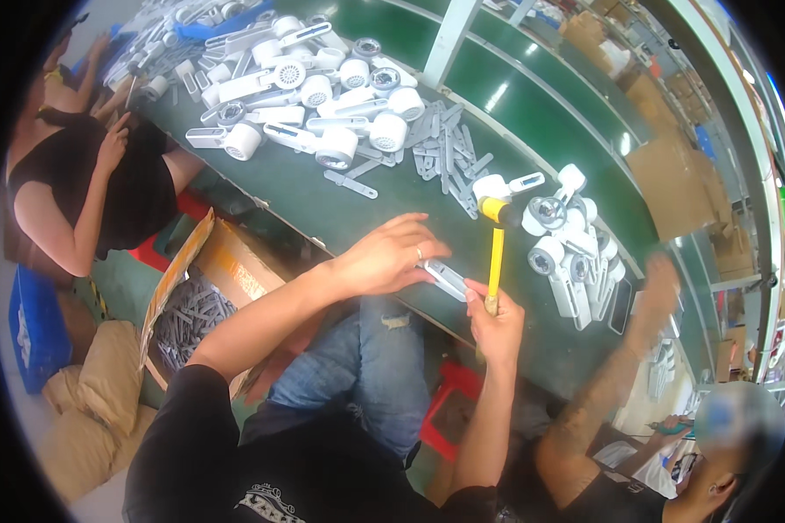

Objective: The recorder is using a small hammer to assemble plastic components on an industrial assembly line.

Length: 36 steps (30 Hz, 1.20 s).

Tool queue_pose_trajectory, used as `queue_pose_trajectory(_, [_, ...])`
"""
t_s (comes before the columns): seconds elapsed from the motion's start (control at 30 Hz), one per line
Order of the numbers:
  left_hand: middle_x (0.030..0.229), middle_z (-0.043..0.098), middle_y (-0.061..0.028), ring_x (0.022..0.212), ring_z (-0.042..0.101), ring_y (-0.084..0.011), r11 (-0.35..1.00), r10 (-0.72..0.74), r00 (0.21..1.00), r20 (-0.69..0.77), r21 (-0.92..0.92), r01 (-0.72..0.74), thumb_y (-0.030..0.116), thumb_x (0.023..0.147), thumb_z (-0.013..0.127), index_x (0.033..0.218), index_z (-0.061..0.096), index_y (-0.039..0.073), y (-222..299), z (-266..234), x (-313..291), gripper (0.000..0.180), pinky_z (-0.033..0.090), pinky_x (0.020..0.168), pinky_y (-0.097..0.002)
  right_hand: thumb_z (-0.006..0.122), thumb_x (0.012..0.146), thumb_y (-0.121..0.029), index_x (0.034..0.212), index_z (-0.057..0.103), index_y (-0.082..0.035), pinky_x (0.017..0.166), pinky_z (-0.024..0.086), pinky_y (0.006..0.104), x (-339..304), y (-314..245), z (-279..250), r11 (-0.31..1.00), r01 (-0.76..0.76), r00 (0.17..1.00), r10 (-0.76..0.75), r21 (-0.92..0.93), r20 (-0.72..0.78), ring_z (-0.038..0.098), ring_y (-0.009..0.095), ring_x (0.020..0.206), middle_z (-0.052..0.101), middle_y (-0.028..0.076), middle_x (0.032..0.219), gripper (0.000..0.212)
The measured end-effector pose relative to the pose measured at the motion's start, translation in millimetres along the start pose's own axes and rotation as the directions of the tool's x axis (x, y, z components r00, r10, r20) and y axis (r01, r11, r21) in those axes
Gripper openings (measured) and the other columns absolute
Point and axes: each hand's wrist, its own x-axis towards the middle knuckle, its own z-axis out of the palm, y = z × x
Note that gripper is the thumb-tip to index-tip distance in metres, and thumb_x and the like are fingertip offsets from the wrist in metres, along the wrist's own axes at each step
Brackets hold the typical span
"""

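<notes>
My left hand (397,253) has its fingers closed around one end of a white plastic handle (447,281), held above the near edge of the green table. Whatever lies under the palm is hidden. A hammer (496,266) with a yellow shaft and a yellow-and-black head stands upright in my right hand (500,327). That hand grips the shaft low down, while its thumb and fingertip touch the near end of the white handle. Just beyond the hammer head lies a white device (492,187) with a round head. Flat grey plastic strips (445,148) lie in a loose heap farther off.
Many white devices with round grilled heads (314,91) cover the table's far left; another pile (571,231) lies right, beside a dark phone-like slab (620,305). A cardboard box (227,253) of grey strips stands left. Co-workers sit on both sides, one arm (619,349) reaching over the right.
</notes>
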Motion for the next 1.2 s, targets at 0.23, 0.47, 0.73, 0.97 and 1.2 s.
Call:
queue_pose_trajectory(0.23, [0.099, 0.068, -0.0068, 0.107, 0.067, -0.029, 0.983, 0.149, 0.984, 0.098, 0.091, -0.158, 0.015, 0.083, 0.084, 0.101, 0.075, 0.01, -6, -5, 3, 0.021, 0.048, 0.114, -0.0505, 0.075, 0.099, -0.01, 0.124, 0.076, -0.005, 0.042, 0.03, 0.0243, 2, -19, -1, 0.985, 0.024, 0.998, -0.012, -0.17, 0.067, 0.043, 0.003, 0.047, 0.059, -0.003, 0.068, 0.026])
queue_pose_trajectory(0.47, [0.095, 0.066, -0.0066, 0.102, 0.066, -0.029, 0.984, 0.131, 0.991, 0.038, 0.121, -0.135, 0.017, 0.083, 0.082, 0.098, 0.073, 0.01, -3, 1, 0, 0.018, 0.047, 0.114, -0.0491, 0.07, 0.104, -0.023, 0.131, 0.067, 0.0, 0.039, 0.031, 0.0262, 5, -14, 3, 0.949, -0.293, 0.955, 0.284, 0.118, 0.083, 0.044, 0.008, 0.044, 0.059, 0.003, 0.068, 0.036])
queue_pose_trajectory(0.73, [0.099, 0.076, -0.0045, 0.096, 0.074, -0.0255, 0.904, 0.314, 0.923, 0.225, 0.227, -0.363, 0.018, 0.083, 0.07, 0.11, 0.081, 0.019, -1, 12, 19, 0.029, 0.053, 0.109, -0.0431, 0.069, 0.104, -0.021, 0.127, 0.069, 0.001, 0.042, 0.032, 0.0241, -5, -9, 13, 0.947, -0.219, 0.972, 0.232, 0.234, -0.028, 0.045, 0.006, 0.047, 0.054, -0.001, 0.066, 0.032])
queue_pose_trajectory(0.97, [0.093, 0.074, -0.0066, 0.089, 0.072, -0.0288, 0.94, 0.264, 0.943, 0.201, 0.165, -0.299, 0.018, 0.089, 0.07, 0.108, 0.081, 0.015, -3, 10, 20, 0.023, 0.055, 0.106, -0.042, 0.036, 0.116, -0.022, 0.167, 0.03, -0.007, 0.047, 0.038, 0.0239, -109, -37, -5, 0.992, -0.107, 0.993, 0.103, -0.063, -0.065, 0.044, 0.005, 0.052, 0.05, -0.001, 0.063, 0.054])
queue_pose_trajectory(1.2, [0.085, 0.072, -0.0072, 0.085, 0.07, -0.0306, 0.948, 0.252, 0.952, 0.176, 0.15, -0.279, 0.019, 0.091, 0.072, 0.105, 0.082, 0.012, 0, 11, 22, 0.018, 0.056, 0.104, -0.0428, 0.043, 0.113, -0.018, 0.164, 0.038, -0.009, 0.058, 0.047, 0.031, -128, -16, 1, 0.948, -0.155, 0.988, 0.145, -0.276, -0.058, 0.052, 0.011, 0.059, 0.052, 0.005, 0.066, 0.052])
